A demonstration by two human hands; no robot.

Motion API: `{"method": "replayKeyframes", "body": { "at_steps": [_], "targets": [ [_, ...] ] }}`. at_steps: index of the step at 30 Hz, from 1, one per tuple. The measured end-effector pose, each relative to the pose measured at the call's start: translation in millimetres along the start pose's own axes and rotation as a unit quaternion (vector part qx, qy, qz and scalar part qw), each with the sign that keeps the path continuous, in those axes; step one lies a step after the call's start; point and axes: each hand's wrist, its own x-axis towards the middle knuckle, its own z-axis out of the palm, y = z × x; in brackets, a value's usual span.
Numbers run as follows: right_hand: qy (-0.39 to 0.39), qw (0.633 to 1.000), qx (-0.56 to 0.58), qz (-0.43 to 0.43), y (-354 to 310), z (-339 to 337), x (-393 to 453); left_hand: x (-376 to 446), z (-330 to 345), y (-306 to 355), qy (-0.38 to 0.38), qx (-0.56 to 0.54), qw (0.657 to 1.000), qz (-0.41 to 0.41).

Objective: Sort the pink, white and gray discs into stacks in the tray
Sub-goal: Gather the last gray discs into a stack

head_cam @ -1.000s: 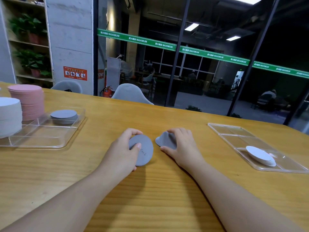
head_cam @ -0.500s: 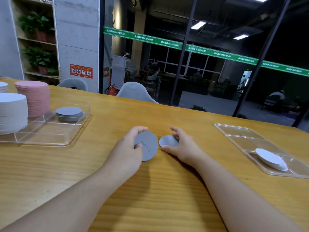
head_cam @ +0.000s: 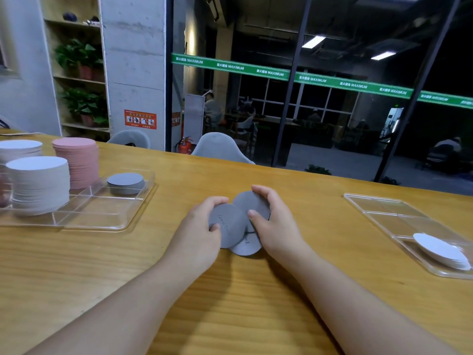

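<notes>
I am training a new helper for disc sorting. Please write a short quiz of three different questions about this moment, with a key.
1. True or false: each hand grips gray discs above the table.
2. Multiple choice: in the left tray, which stack is lowest? A. pink B. white C. gray
3. Fill in: the right tray holds only ____ discs.

Key:
1. True. The left hand grips one gray disc; the right hand grips other gray discs.
2. C. The gray stack is far lower than the pink stack and the white stack.
3. White: the white discs lie at its near end.
</notes>
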Motion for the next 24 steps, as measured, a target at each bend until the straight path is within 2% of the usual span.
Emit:
{"method": "replayKeyframes", "body": {
  "at_steps": [6, 13, 17, 21, 24],
  "targets": [
    [0.014, 0.994, 0.104, 0.014, -17, 8, -4, -1, 2, -1, -0.013, 0.028, 0.999, 0.021],
    [-0.064, 0.987, 0.144, 0.016, -26, 15, -9, -4, -1, 3, -0.028, 0.058, 0.997, 0.045],
    [-0.105, 0.989, 0.106, -0.003, -29, 19, -14, -3, -4, 2, -0.012, 0.113, 0.991, 0.066],
    [-0.094, 0.994, -0.034, -0.054, -27, 21, -14, -2, -2, 0, -0.024, 0.153, 0.987, 0.047],
    [-0.083, 0.988, -0.124, -0.046, -19, 20, -11, -1, -1, -1, -0.045, 0.173, 0.984, 0.024]
  ]
}}
